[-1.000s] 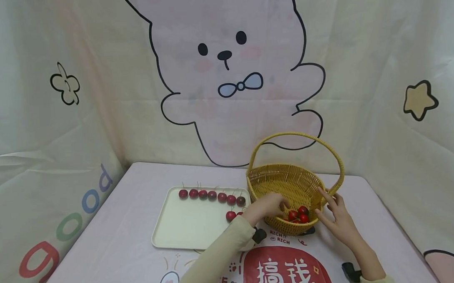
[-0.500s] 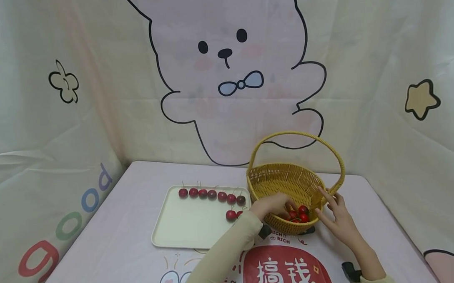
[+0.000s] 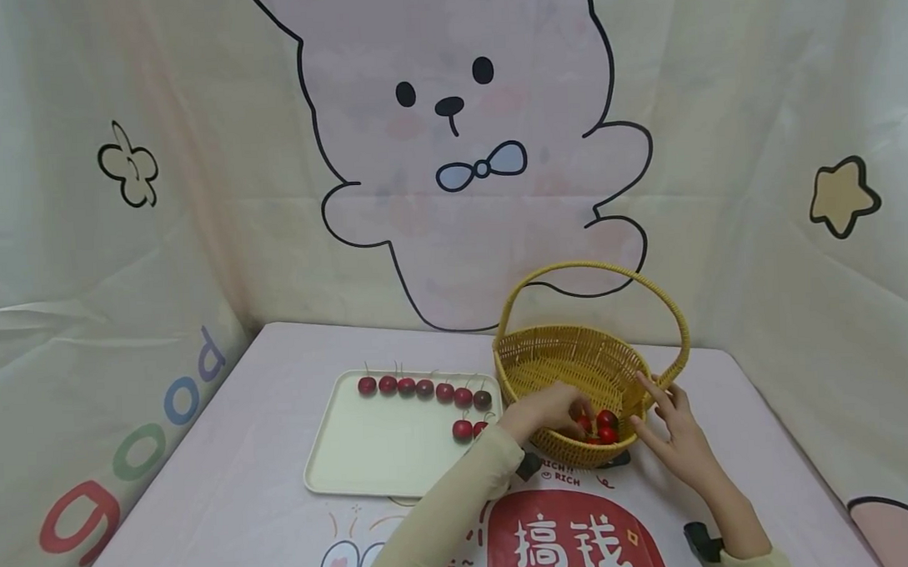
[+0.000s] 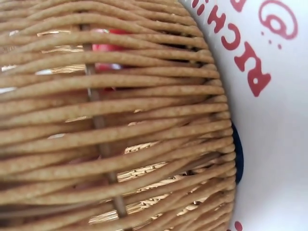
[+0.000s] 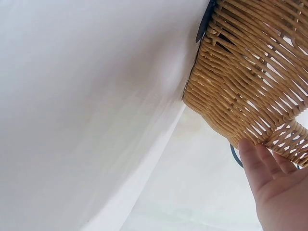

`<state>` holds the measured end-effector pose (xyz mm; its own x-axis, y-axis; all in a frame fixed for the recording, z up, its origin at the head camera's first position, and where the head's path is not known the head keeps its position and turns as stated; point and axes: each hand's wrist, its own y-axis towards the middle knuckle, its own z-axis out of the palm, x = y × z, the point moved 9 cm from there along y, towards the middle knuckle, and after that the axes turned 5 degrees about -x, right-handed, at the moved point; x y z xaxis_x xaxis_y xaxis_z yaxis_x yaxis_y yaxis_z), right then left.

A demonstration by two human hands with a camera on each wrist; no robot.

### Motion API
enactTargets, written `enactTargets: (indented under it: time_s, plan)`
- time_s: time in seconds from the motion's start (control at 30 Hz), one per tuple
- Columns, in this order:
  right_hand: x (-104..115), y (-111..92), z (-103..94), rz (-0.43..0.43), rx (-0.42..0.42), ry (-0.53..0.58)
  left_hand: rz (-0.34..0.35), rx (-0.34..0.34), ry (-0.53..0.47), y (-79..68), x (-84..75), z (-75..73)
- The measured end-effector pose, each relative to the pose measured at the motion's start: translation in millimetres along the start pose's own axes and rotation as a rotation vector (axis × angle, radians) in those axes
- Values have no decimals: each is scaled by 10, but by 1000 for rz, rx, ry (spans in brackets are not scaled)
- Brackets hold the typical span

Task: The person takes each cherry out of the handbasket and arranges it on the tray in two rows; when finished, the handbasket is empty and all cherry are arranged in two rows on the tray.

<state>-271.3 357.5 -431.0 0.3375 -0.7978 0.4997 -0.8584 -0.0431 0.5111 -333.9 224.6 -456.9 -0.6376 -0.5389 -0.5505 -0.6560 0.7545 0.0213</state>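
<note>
My left hand (image 3: 552, 409) reaches over the near left rim of the yellow wicker basket (image 3: 577, 354), fingers bent down among the red cherries (image 3: 607, 428) inside. Its thumb and fingertips close on a cherry at the left of the pile, which they partly cover. In the left wrist view the woven wall (image 4: 159, 110) hides that hand, and some red shows through the gaps. My right hand (image 3: 681, 442) steadies the basket's right side, thumb and fingers spread along the rim. The right wrist view has its straight fingers (image 5: 255, 166) touching the outer weave.
Left of the basket lies a cream tray (image 3: 370, 462). A row of several dark cherries (image 3: 424, 390) runs along its far side, with two more cherries (image 3: 462, 431) in front at the right. The basket's tall handle (image 3: 588, 266) arches overhead. A printed cloth (image 3: 227, 458) covers the table.
My left hand has shifted slightly right and deeper into the basket, its fingers closing around a cherry. My right hand stays at the rim, and the cherries on the tray have not moved.
</note>
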Motion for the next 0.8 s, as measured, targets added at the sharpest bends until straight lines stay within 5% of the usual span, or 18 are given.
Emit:
enactTargets:
  time_s: [0.3,0.5,0.8]
  plan:
    - [-12,-10,1,4,0,3,72,-170,133,-37,-75,-169]
    - [-16,-9,7,6,-1,-4,97,-195,114,-145,-105,-242]
    - [-4,-15,-3,11,4,10,229,-266,109,-388,-195,-374]
